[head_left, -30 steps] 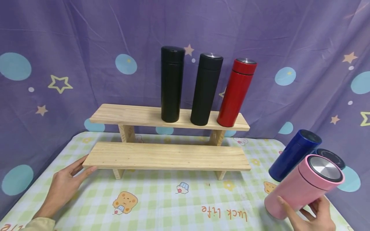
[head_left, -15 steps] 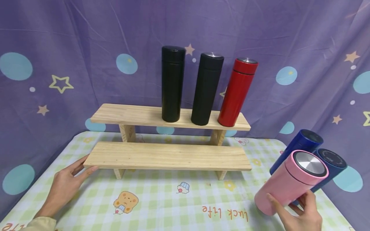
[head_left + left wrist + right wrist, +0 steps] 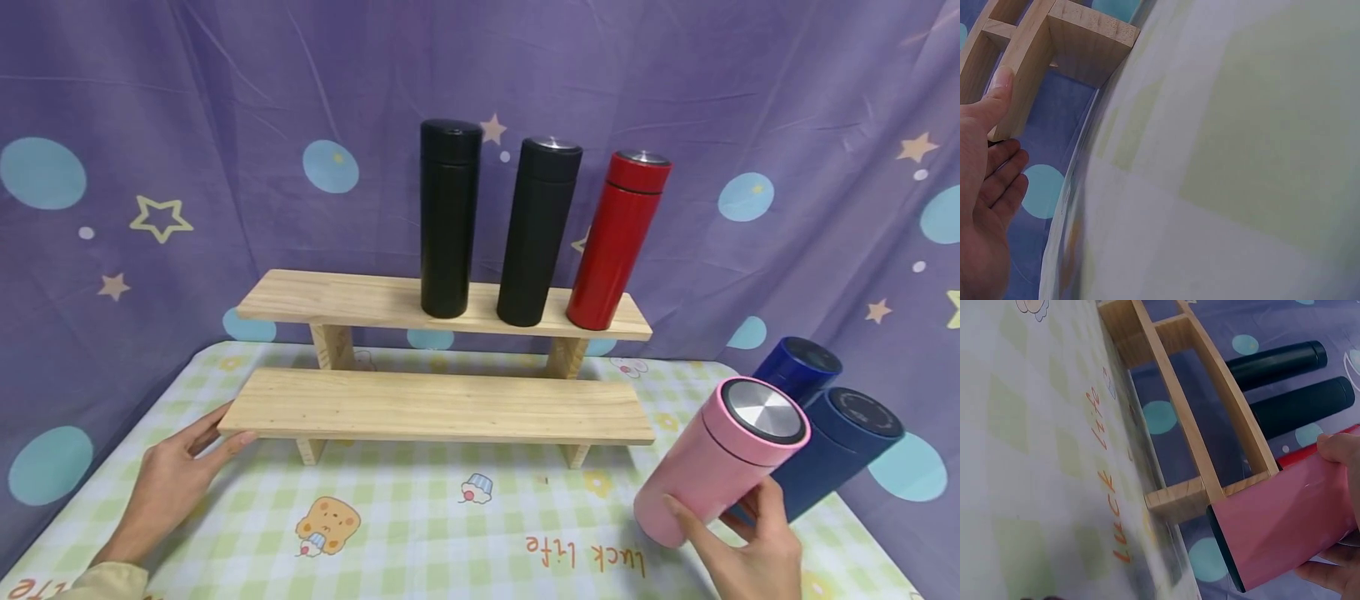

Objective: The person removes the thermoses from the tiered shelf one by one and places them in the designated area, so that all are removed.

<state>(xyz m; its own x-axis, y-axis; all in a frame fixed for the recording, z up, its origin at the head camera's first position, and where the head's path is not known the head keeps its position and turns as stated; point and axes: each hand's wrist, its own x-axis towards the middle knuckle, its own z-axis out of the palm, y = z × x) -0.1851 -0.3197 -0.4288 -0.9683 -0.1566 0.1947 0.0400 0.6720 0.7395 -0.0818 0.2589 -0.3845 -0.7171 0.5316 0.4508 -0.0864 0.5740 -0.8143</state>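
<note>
A pink thermos (image 3: 708,467) with a silver lid top is gripped around its lower part by my right hand (image 3: 750,542), thumb in front. It tilts to the right in the head view; the right wrist view shows its dark base. My left hand (image 3: 172,475) holds the left end of a two-tier wooden display stand (image 3: 435,408) at its lower board, and the thumb (image 3: 1001,87) lies on the board's edge in the left wrist view. On the upper board stand two black thermoses (image 3: 450,225) and, to their right, a red thermos (image 3: 618,242).
Behind the pink thermos stand a bright blue thermos (image 3: 798,367) and a darker blue thermos (image 3: 840,450), both partly hidden. The table has a green-checked cloth (image 3: 405,517) with printed figures and words. A purple curtain (image 3: 225,125) hangs behind.
My right hand has carried the pink thermos leftward, nearer the stand, uncovering more of the darker blue thermos. The left hand has stayed at the stand's left end.
</note>
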